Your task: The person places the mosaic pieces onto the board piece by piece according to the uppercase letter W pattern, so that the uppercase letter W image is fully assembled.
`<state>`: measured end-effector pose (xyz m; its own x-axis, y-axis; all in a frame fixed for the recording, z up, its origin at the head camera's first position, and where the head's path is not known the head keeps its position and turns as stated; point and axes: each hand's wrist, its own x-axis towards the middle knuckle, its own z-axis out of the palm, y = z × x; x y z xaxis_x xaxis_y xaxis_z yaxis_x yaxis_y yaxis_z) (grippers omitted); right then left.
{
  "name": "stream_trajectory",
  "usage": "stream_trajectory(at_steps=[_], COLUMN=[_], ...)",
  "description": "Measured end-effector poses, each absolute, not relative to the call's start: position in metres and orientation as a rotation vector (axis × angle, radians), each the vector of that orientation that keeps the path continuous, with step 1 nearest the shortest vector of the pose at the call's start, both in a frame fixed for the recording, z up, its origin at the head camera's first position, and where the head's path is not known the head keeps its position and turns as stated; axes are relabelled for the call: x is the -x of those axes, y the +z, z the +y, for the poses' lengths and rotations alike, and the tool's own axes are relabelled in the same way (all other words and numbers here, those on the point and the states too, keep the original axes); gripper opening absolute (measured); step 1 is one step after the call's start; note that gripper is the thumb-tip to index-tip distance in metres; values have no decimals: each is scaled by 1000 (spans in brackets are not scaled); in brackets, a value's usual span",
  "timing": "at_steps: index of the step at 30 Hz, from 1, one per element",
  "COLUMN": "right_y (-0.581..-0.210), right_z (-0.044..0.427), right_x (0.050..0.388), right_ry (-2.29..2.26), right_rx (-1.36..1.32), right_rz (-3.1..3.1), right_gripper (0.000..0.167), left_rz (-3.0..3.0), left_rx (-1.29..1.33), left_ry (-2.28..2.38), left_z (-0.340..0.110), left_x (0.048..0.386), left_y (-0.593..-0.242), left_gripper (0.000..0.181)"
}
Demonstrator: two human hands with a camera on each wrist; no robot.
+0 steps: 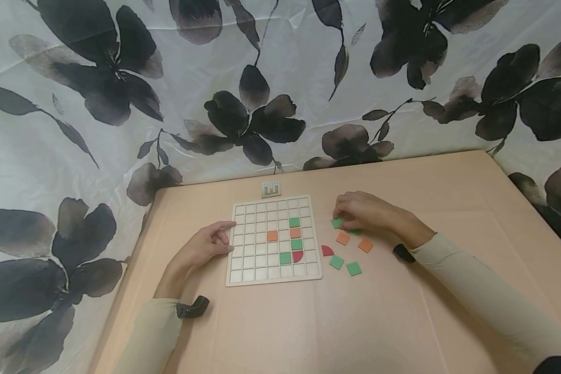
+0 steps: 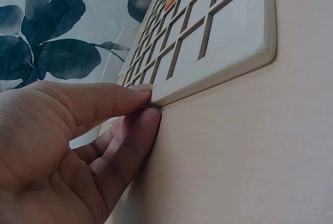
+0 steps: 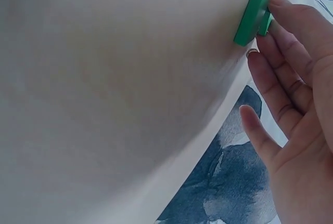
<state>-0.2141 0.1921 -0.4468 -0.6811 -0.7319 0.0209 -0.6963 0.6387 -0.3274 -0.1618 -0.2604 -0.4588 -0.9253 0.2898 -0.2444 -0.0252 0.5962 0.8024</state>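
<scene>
A pale square grid board (image 1: 275,282) lies on the table with green, orange and red pieces set in several of its cells. My left hand (image 1: 205,244) holds the board's left edge, and in the left wrist view the thumb (image 2: 122,99) lies along its rim. To the right of the board, my right hand (image 1: 371,212) pinches a green square tile (image 1: 337,223) between thumb and fingers. Another green tile (image 3: 250,18) lies beneath that hand, partly hidden from the head view.
Loose orange tiles (image 1: 365,245), green tiles (image 1: 354,268) and a red quarter-circle piece (image 1: 327,251) lie right of the board. A small patterned card (image 1: 271,189) sits behind it. Floral cloth (image 1: 252,119) hangs behind the wooden table (image 1: 378,322).
</scene>
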Motion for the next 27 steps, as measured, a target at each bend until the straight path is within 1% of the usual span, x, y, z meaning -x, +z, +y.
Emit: stream_trajectory(at_steps=[10,27], right_y=[-448,-448], right_z=[193,192], right_x=[216,217], right_ry=[-472,-456], right_rx=[1224,1223], right_rz=[2761,2802], right_gripper=[22,19], left_rz=[2454,2449], left_rx=[-236,-222], left_ry=[1281,1274], left_z=[-261,-259], left_x=[159,159], left_y=[-459,-453], left_gripper=[68,68])
